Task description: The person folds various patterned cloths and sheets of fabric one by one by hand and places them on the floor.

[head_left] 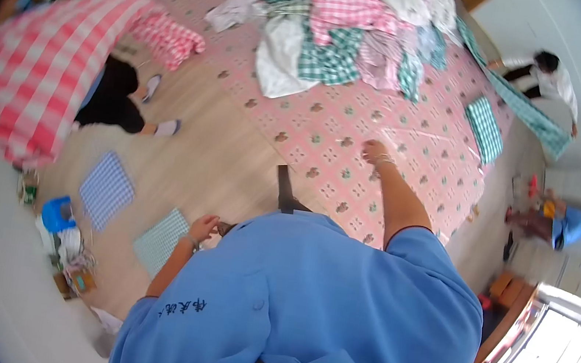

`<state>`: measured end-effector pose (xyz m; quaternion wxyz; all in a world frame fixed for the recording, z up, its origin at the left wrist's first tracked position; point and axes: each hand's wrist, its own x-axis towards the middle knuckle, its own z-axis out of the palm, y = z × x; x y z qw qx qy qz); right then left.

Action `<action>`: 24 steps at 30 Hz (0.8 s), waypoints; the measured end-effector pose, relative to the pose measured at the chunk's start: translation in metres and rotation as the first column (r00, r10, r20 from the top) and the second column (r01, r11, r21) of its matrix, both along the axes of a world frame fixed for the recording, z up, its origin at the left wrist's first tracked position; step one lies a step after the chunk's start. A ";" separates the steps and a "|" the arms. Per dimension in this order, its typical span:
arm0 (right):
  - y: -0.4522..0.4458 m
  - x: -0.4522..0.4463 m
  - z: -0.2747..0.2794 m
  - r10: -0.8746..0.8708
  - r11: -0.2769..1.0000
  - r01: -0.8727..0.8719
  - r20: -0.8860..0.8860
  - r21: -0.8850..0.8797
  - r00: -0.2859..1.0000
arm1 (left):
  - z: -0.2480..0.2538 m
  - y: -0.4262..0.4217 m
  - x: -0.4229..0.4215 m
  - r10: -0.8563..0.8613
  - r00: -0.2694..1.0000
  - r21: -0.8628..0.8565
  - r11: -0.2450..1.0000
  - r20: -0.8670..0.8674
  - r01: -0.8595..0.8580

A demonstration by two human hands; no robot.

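My right hand (376, 152) is stretched forward over a pink sheet (337, 166) printed with small dark motifs. Its fingers are curled, and whether they hold anything is too small to tell. Close to my waist, at the left edge of my blue shirt, is my left hand (204, 229) with fingers bent together. A small brownish thing (224, 229) shows beside those fingertips; its kind is unclear. A pale green checked cloth square (162, 241) lies on the floor beyond my left forearm.
Pink checked fabric (346, 0) and other cloths are heaped at the back. At left, a person holds a large red-and-white checked cloth (39, 64); another at right holds a green checked strip (524, 107). A blue stool (58, 214) stands left. Someone (570, 224) is farther right.
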<state>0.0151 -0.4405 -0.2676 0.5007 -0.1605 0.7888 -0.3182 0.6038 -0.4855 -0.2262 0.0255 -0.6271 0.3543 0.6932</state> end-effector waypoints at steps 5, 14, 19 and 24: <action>0.152 -0.099 0.043 -0.525 0.847 0.530 -0.083 0.049 0.847 | 0.012 -0.109 -0.109 -0.415 0.909 -0.255 0.876 0.038 0.411; 0.213 0.011 0.005 -0.561 0.762 0.424 0.171 0.490 0.810 | -0.024 -0.186 -0.192 -0.409 0.910 -0.116 0.902 0.071 0.415; 0.124 0.001 0.035 -0.337 0.883 0.220 0.233 0.415 0.912 | -0.048 -0.253 -0.200 -0.733 0.661 0.058 0.675 0.159 0.735; 0.055 -0.080 0.051 -0.488 0.869 0.482 0.028 0.115 0.873 | -0.045 -0.376 -0.275 -0.735 0.651 0.076 0.672 0.192 0.736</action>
